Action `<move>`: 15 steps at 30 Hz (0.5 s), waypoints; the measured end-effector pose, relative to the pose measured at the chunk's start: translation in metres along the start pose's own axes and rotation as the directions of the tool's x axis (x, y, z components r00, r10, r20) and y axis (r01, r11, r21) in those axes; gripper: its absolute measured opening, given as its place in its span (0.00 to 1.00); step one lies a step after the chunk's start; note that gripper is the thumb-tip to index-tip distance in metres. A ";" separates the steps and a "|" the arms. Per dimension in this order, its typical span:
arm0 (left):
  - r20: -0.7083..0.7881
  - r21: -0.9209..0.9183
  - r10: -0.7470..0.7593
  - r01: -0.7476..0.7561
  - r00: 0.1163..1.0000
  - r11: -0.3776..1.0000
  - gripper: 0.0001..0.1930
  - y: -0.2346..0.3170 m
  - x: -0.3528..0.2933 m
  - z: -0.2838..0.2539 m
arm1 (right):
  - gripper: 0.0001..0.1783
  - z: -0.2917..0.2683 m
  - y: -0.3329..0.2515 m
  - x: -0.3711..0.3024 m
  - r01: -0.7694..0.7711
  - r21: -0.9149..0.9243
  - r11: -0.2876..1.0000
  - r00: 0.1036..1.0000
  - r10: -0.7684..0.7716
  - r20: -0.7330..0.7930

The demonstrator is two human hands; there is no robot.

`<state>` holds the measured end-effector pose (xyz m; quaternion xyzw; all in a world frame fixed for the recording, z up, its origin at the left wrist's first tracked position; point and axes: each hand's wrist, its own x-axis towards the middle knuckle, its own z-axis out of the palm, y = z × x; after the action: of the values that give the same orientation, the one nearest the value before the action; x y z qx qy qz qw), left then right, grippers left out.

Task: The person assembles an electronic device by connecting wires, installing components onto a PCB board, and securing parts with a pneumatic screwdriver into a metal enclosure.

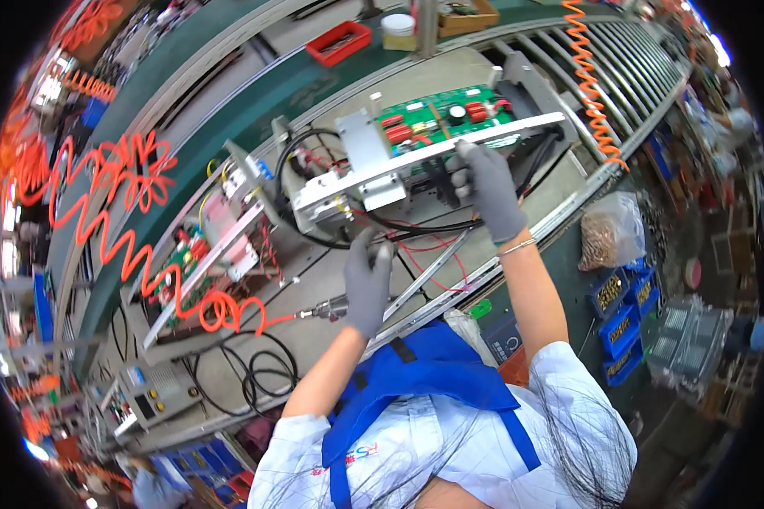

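A metal chassis [369, 180] with a long silver front rail lies tilted on the bench in front of me. Behind its rail is a green circuit board [437, 114] with red and black components. My grey-gloved right hand [491, 191] is closed at the rail's near side, fingers curled beside a black part [438, 182] under it. Lower left, my gloved left hand [367, 284] has thumb and fingers apart and appears to hold nothing. Its fingertips are close to a black cable [416, 228] and thin red wires [433, 267] hanging from the chassis.
A second chassis [216, 254] lies at left. An air screwdriver [327, 308] on an orange coiled hose [144, 254] rests beside my left hand. A grey control box [157, 394] sits lower left. Rollers [624, 76] extend at far right; blue parts bins [621, 327] stand below the bench.
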<state>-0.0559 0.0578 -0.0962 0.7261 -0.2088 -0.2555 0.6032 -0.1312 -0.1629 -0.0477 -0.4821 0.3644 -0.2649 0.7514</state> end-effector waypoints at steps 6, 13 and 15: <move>0.111 -0.317 -0.119 0.149 0.987 0.937 0.21 -0.031 0.057 0.007 | 0.12 0.005 0.000 0.003 -0.028 0.020 0.999 1.000 0.028 0.003; -0.205 0.053 0.061 -0.051 0.977 0.997 0.15 -0.039 0.007 -0.010 | 0.11 0.004 0.005 0.001 -0.081 0.073 0.994 0.997 0.080 0.008; -0.204 0.485 0.295 -0.165 0.933 0.858 0.14 -0.054 0.019 -0.026 | 0.11 0.006 0.015 0.010 0.007 0.234 0.972 0.977 -0.057 0.207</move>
<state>-0.0246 0.0762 -0.1483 0.8456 -0.2648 -0.0220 0.4629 -0.1199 -0.1617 -0.0630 -0.4223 0.2410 -0.2647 0.8328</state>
